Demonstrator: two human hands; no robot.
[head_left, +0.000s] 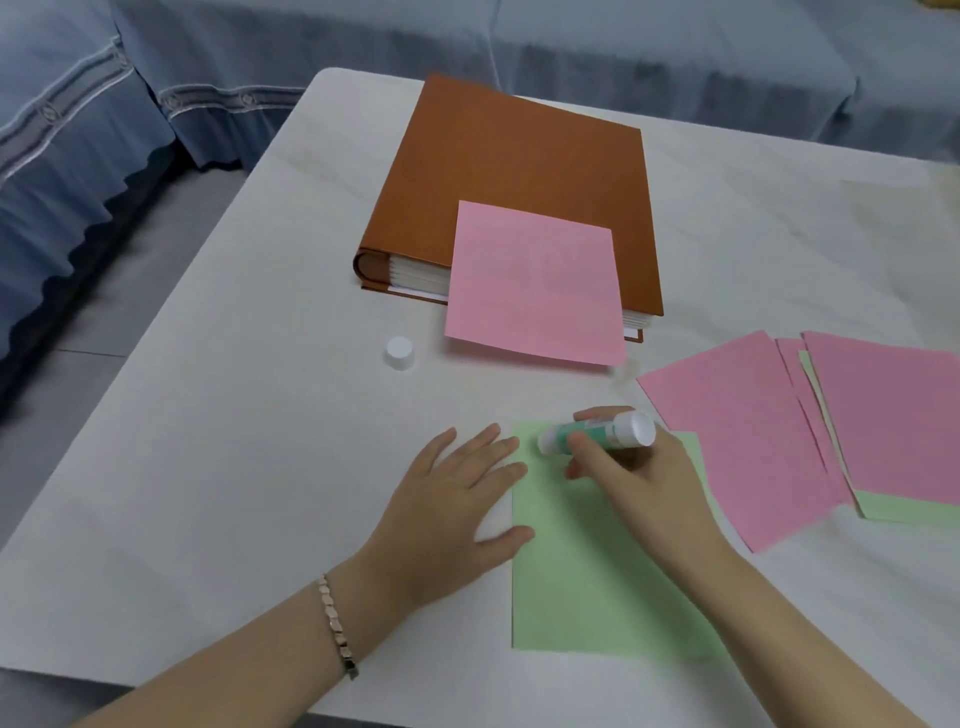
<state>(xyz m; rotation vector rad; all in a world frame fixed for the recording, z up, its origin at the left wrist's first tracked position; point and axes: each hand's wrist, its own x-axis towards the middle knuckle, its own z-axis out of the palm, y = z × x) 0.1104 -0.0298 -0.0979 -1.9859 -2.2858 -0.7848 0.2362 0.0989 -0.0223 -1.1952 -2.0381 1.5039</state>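
Observation:
A green sheet of paper (587, 582) lies flat on the white table (234, 441) in front of me. My left hand (457, 499) lies flat with straight fingers, its fingertips and thumb on the sheet's left edge. My right hand (639, 467) grips an uncapped green-and-white glue stick (597, 432), tip pointing left over the sheet's top left corner. The stick's white cap (400, 353) stands alone on the table, farther back and to the left.
A thick brown album (519, 171) lies closed at the back, with a pink sheet (535, 283) resting on its near corner and overhanging it. A fanned stack of pink and green sheets (831, 415) lies at the right. Blue-covered seating stands beyond the table.

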